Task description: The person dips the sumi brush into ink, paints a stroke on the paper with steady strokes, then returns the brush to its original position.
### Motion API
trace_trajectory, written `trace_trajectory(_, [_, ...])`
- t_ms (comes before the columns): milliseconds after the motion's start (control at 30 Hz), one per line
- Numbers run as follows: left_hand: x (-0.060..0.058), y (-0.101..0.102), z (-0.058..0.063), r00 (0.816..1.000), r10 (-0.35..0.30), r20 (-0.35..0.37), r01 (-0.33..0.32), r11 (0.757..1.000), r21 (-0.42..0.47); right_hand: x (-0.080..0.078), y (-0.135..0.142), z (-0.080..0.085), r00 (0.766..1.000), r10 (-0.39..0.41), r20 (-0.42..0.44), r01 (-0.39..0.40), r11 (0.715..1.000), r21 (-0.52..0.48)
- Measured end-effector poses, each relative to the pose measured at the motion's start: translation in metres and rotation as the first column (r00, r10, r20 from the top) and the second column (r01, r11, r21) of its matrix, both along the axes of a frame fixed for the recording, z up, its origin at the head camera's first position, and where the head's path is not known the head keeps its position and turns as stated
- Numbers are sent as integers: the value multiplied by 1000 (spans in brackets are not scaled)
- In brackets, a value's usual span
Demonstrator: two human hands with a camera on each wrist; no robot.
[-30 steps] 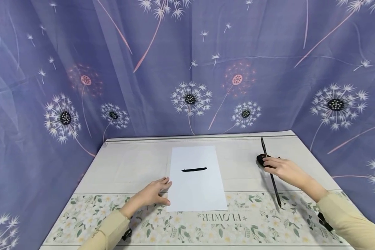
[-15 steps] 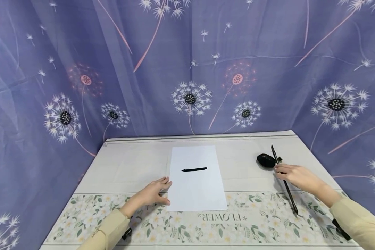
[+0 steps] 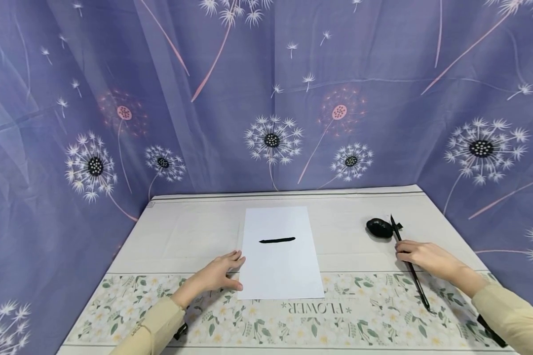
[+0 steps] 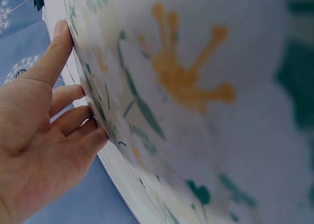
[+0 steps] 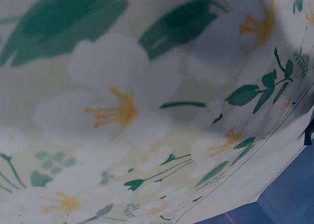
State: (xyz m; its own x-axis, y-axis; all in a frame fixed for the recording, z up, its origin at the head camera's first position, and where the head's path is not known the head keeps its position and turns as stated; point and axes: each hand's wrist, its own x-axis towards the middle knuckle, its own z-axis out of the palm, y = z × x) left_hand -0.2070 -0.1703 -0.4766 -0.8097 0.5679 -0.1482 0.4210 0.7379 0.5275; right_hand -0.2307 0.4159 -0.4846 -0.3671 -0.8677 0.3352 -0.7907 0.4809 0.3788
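Note:
On the tablecloth lies a white sheet of paper (image 3: 282, 273) with one black horizontal stroke (image 3: 277, 240). My left hand (image 3: 215, 275) rests at the sheet's left edge, fingers spread; the left wrist view shows this hand (image 4: 54, 116) with its fingertips on the cloth. At the right, my right hand (image 3: 431, 259) pinches the shaft of a black ink brush (image 3: 417, 283), low over the table. The brush tip points away, beside a rounded black inkstone-like object (image 3: 379, 228), across a small dark piece (image 3: 399, 226). The right wrist view shows no hand.
The tablecloth (image 3: 195, 227) has a floral band (image 3: 360, 325) along its near side. Blue curtains with dandelion prints (image 3: 213, 148) stand behind and at both sides. Dark wrist devices show under both sleeves.
My right hand has moved right and nearer with the brush, off the rounded black object, which it partly covered before. The brush has come down lower. My left hand stays put.

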Motion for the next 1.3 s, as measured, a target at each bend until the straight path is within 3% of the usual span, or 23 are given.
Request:
trace_trajectory(467, [0, 0, 3, 1000, -3, 12, 2, 1000, 11, 2, 3, -2, 1000, 11, -18, -12, 1000, -28])
trace_trajectory(733, [-2, -1, 0, 1000, -12, 25, 11, 1000, 9, 8, 4, 0, 1000, -4, 23, 5, 999, -46])
trace_trajectory(933, [0, -5, 4, 998, -26, 57, 25, 999, 29, 11, -1, 4, 999, -40, 31, 44, 989, -138])
trace_trajectory(1067, [-2, -6, 6, 997, -24, 70, 20, 998, 55, 9, -14, 7, 998, -67, 4, 65, 956, -287])
trace_trajectory(1300, [-11, -4, 5, 997, 1, 73, -11, 990, 138, 5, -42, 19, 981, -190, 34, 183, 859, -478])
